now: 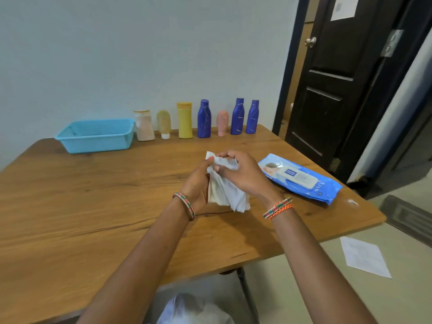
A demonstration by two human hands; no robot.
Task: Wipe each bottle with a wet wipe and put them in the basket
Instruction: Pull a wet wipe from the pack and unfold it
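Note:
Over the middle of the wooden table (pixel 93 206), my left hand (pixel 197 183) and my right hand (pixel 243 174) both pinch a white wet wipe (pixel 225 192), which hangs down crumpled between them. Several bottles stand in a row along the wall: a pale powder bottle (pixel 143 126), a beige tube (pixel 164 124), a yellow bottle (pixel 185 120), a blue bottle (pixel 204 119), a pink tube (pixel 222 122) and two more blue bottles (pixel 237 116) (pixel 252 117). Left of the row sits a light blue basket (pixel 95 136) with nothing visible inside.
A blue pack of wet wipes (pixel 301 178) lies on the table just right of my right hand, its lid shut. The table's right edge is near it. A dark door (pixel 339 90) stands beyond, and a sheet of paper (pixel 364 256) lies on the floor.

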